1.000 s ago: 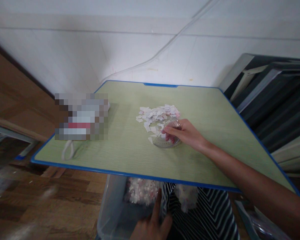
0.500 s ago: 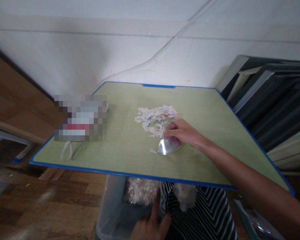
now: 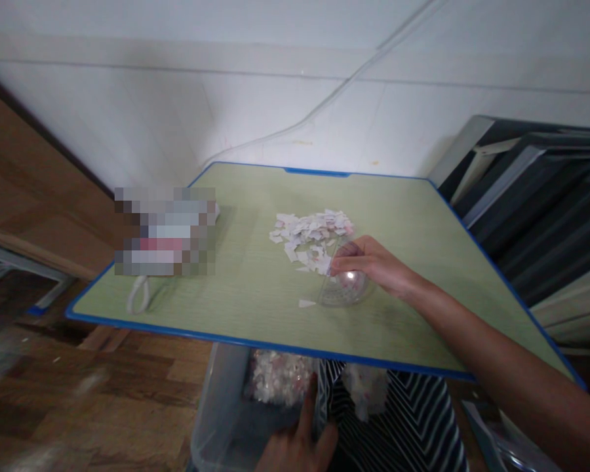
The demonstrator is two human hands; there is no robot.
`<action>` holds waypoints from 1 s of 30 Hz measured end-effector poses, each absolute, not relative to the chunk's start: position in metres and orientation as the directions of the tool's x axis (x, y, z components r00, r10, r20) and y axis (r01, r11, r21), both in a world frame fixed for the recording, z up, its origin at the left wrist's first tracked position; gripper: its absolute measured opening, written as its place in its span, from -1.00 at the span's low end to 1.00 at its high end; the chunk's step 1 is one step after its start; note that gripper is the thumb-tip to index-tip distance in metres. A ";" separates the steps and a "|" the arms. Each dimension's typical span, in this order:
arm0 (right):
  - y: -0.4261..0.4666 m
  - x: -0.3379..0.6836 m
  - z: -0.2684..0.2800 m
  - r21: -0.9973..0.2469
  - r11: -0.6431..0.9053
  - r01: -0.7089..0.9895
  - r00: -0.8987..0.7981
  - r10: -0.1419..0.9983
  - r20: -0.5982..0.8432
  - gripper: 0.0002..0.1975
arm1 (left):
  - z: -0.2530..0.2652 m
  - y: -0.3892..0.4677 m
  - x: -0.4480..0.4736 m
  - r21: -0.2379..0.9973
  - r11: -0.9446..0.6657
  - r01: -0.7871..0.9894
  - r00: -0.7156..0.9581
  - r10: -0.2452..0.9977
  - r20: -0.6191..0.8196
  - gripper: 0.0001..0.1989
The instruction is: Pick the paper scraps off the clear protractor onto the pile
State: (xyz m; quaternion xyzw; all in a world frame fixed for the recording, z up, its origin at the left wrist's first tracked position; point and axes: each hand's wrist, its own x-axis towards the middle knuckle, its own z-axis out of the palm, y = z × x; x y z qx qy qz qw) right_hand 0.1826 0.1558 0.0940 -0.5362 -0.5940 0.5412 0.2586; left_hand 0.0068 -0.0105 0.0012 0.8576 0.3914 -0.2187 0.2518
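Note:
My right hand (image 3: 361, 257) pinches a clear semicircular protractor (image 3: 344, 292), tilted over the near right side of a pile of small paper scraps (image 3: 312, 229). The scraps are white with some pinkish bits and lie on a green tabletop (image 3: 226, 282). One narrow scrap (image 3: 306, 303) lies apart, left of the protractor. Below the table edge, my left hand (image 3: 295, 446) rests at the right side of a clear plastic bin (image 3: 206, 419). Its index finger is stretched forward and its thumb stands apart; the other fingers are partly hidden.
The bin holds a heap of scraps (image 3: 280, 377). More pale scraps (image 3: 366, 390) lie on the striped cloth (image 3: 417, 413) over my lap. A blurred-out object (image 3: 167, 236) with a white loop (image 3: 138, 295) sits at the table's left. Dark panels (image 3: 545, 190) lean at the right.
The protractor has turned slightly in my right hand, its glare shifting so its markings show. The whole view has shifted a little; my left hand stays by the bin.

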 end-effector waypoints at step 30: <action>0.154 0.177 0.086 -0.901 -0.089 0.425 -0.380 0.885 -0.267 -0.86 | 0.001 -0.013 0.005 0.254 -0.580 0.774 0.609 0.573 -0.548 -0.63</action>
